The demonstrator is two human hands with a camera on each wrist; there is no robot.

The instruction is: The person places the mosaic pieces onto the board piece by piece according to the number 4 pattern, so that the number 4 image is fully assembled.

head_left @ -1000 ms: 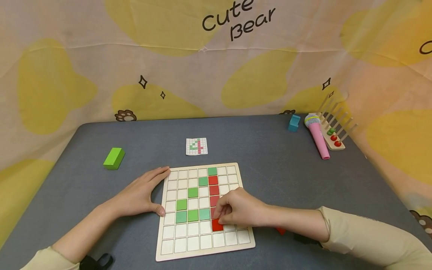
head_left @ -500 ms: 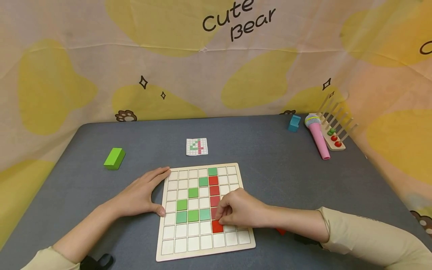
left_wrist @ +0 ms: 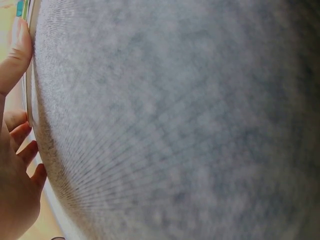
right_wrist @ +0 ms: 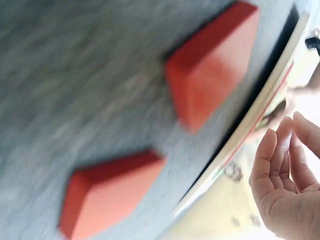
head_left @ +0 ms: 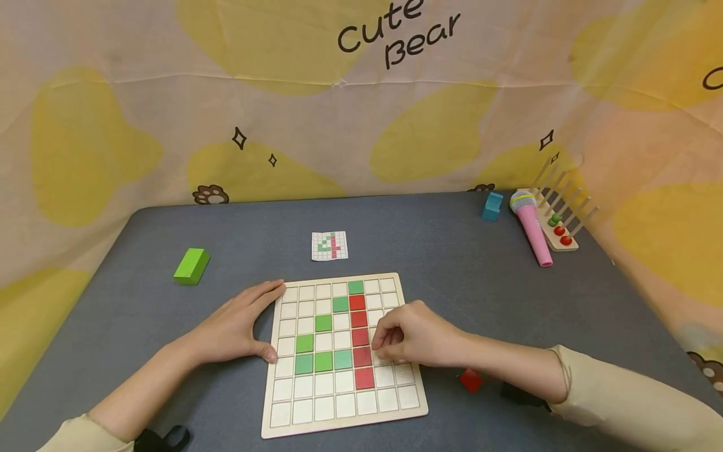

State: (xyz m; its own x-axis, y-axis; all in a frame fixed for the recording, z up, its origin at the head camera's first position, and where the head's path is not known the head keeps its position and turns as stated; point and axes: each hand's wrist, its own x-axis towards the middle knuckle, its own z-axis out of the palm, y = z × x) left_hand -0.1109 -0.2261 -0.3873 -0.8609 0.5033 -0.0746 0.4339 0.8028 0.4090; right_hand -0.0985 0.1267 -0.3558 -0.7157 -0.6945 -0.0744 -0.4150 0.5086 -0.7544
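Observation:
A wooden grid board (head_left: 302, 428) lies on the dark table, with red tiles (head_left: 364, 378) in one column and several green tiles (head_left: 323, 361) around it. My left hand (head_left: 231, 326) rests along the board's left edge, thumb and fingers spread. Just right of the red column, my right hand (head_left: 415, 336) hovers over the board with its fingers loosely bent. In the right wrist view, nothing shows between the fingers of that hand (right_wrist: 290, 185). Two loose red tiles lie on the table there, an upper tile (right_wrist: 215, 70) and a lower tile (right_wrist: 110, 197).
Behind the board is a small printed pattern card (head_left: 330, 245). A bright green block (head_left: 192, 266) stands at the left. Toward the back right are blue blocks (head_left: 492, 206), a pink microphone (head_left: 533, 232) and a peg rack (head_left: 563, 245).
My right hand has let go of the lowest red tile, which now sits flat in its cell. The hand has shifted up and right. My left hand stays in place.

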